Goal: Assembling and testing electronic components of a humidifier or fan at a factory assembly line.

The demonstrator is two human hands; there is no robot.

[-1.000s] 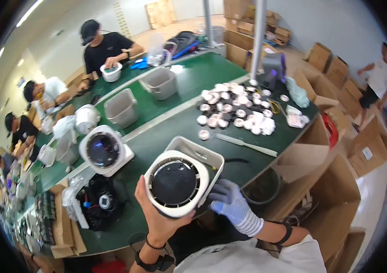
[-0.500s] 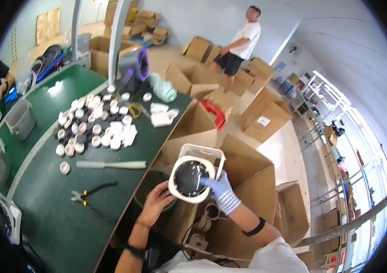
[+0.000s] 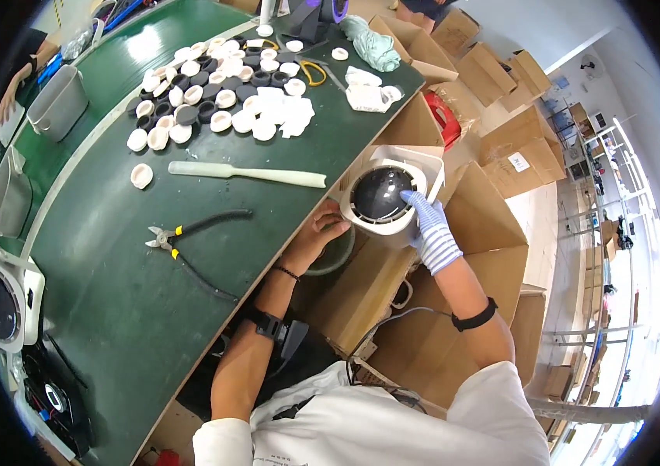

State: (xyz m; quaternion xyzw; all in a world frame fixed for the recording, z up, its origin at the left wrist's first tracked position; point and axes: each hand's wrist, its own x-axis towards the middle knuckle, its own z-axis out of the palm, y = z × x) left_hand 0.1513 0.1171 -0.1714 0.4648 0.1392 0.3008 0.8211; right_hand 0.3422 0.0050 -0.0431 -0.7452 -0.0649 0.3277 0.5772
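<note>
A white appliance housing (image 3: 392, 225) with a round, glossy black top (image 3: 380, 194) and a white frame-like handle is held just off the table's edge. My right hand (image 3: 431, 225), in a blue-and-white striped glove, grips its right side, thumb on the black top. Bare and curled, my left hand (image 3: 324, 227) is at the housing's left corner; some fingertips are hidden there. On the green table lie diagonal cutters (image 3: 161, 239) with black handles, their jaws apart, and a pale, long flat tool (image 3: 244, 172). One loose white round cap (image 3: 141, 175) sits near them.
Several white and black caps (image 3: 221, 85) are heaped across the table (image 3: 112, 311), beside yellow-handled scissors (image 3: 313, 74) and a teal cloth (image 3: 370, 45). A similar white appliance (image 3: 4, 295) stands far left. Open cardboard boxes (image 3: 477, 225) crowd my right. Another person's hand (image 3: 10, 101) shows upper left.
My view has tipped down and swung, so the table fills more of it. The housing is farther forward along the table's edge, still in my hands. The standing person has mostly left view.
</note>
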